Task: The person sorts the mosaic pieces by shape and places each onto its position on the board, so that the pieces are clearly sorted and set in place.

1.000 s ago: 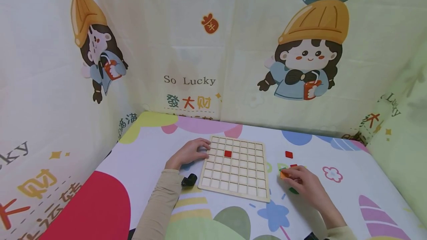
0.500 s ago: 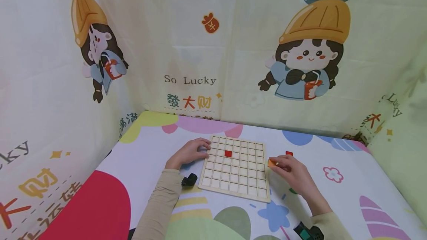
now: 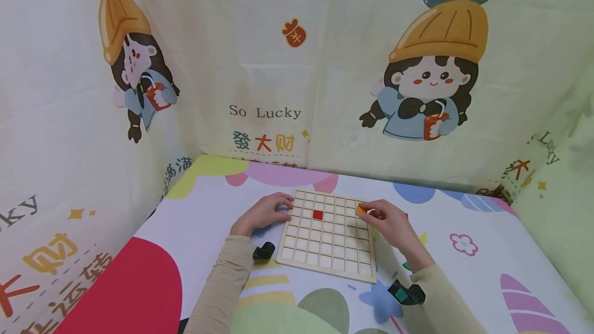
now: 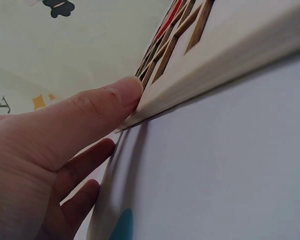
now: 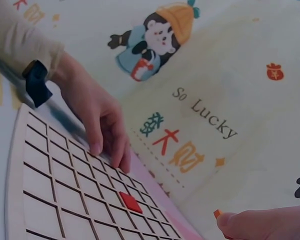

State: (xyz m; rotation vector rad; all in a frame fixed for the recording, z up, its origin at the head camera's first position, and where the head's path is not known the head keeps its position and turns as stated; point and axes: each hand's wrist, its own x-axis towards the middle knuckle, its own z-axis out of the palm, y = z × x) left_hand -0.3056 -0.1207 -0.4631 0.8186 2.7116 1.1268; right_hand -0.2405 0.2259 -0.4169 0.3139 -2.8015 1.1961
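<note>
A wooden grid board [image 3: 313,247] with square cells lies on the table. One red square tile [image 3: 317,215] sits in a cell toward its upper left, also visible in the right wrist view. My left hand [image 3: 264,211] rests at the board's left edge. In the left wrist view its thumb [image 4: 125,92] touches the frame, with other fingers extended beside the edge. My right hand [image 3: 390,223] pinches an orange tile [image 3: 361,211] between thumb and fingers over the board's upper right cells. Only a corner of that orange tile [image 5: 218,213] shows in the right wrist view.
Right of the board, my right hand and forearm mostly cover a red piece [image 3: 407,215] and a green piece [image 3: 407,266]. Black devices are strapped at the left wrist [image 3: 264,251] and right wrist [image 3: 407,293]. A printed cloth wall [image 3: 334,92] stands behind the patterned table.
My right hand has carried the orange tile leftward and away from me, from the loose pieces to over the board's upper right. The left hand, board and red tile on it stay put.
</note>
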